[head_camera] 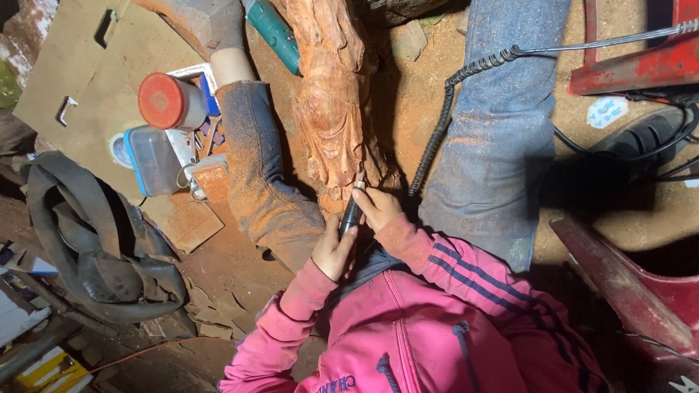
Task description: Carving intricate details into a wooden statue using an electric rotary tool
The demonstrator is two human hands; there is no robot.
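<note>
Now both hands, left hand (333, 251) and right hand (376, 207), closed round slim black rotary tool (352, 212); tip on knobbly reddish wood carving (331, 109).

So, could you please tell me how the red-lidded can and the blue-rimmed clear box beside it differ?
The red-lidded can is round with an opaque red top; the blue-rimmed clear box is rectangular and see-through. The can sits farther from the person, the box nearer, beside the dusty trouser leg. Both rest on the cardboard sheet, off to the left of the wooden carving that both hands are working on.

Both hands (357, 233) gripping rotary tool (352, 211), tip on wooden carving (331, 109)
</note>
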